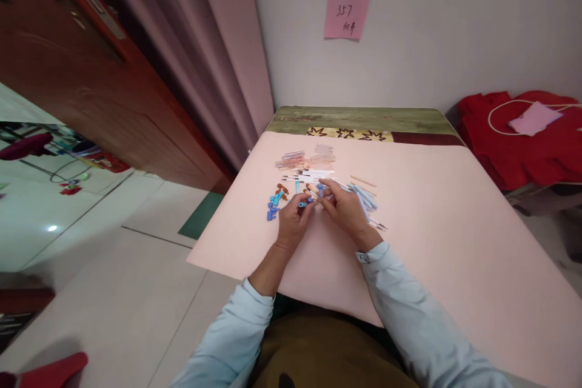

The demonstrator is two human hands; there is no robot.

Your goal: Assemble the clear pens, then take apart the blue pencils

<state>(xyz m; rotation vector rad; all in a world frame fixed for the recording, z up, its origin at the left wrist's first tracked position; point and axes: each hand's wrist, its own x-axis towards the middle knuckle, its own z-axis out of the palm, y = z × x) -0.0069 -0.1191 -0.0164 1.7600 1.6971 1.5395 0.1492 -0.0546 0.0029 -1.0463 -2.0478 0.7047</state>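
Over the middle of the table, my left hand [292,219] is closed with a short blue tube-like pen part [302,204] between its fingers. My right hand [344,208] is closed too, pinching a small violet-blue pen part [321,190] close to the left fingertips. Left of my hands lie small plastic pieces in three colours: blue pieces [271,212], cyan pieces [276,198] and brown pieces [282,190]. Just beyond are white sticks with dark tips [313,175], like pen refills. Pale blue barrels [366,197] lie beside my right hand, partly hidden by it.
Clear thin tubes [305,160] lie behind the white sticks. A thin tan stick [364,181] rests farther right on the pale pink table cover [436,242]. Red cloth [495,139] is piled off the right side. A wooden door [150,103] and curtain [218,42] stand at left.
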